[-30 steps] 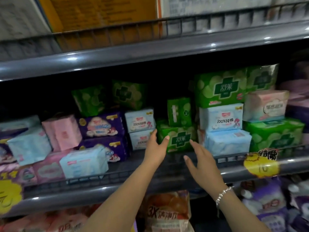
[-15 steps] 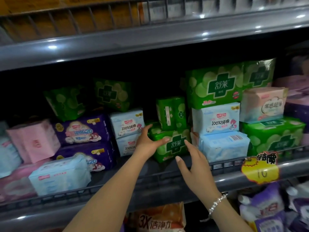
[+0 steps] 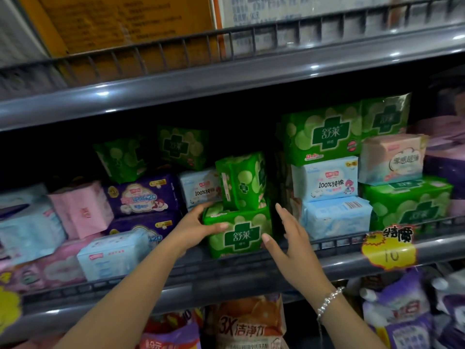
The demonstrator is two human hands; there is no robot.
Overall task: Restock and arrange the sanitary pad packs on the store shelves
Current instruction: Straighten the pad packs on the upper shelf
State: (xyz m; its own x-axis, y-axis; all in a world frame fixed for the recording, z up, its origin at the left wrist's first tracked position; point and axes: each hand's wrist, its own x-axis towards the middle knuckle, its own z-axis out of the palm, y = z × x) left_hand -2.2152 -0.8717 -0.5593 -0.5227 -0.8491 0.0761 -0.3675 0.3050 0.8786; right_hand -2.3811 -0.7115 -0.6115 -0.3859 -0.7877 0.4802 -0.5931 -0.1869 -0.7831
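The green pad pack with a dark green cross on its face lies flat at the front of the middle shelf, just behind the wire front rail. A smaller green pack stands on end on top of it, tilted slightly.

The left hand grips the left end of the lower green pack: the thumb lies across its front face and the fingers curl round its upper left corner. The right hand is held with fingers straight and slightly spread at the pack's right end; the thumb tip is at the lower right corner of the front face. Whether the fingers touch the pack's side cannot be determined. A beaded bracelet encircles the right wrist.

To the right, two light blue packs are stacked, with a large green pack on top. Further right, a pink-and-blue pack rests on another green pack. To the left stand two white-blue packs, two purple packs stacked, a pink pack and a light blue pack at the rail. Two green packs sit at the rear.

A yellow price tag hangs on the shelf edge at the right. Below the shelf, an orange bag is visible.
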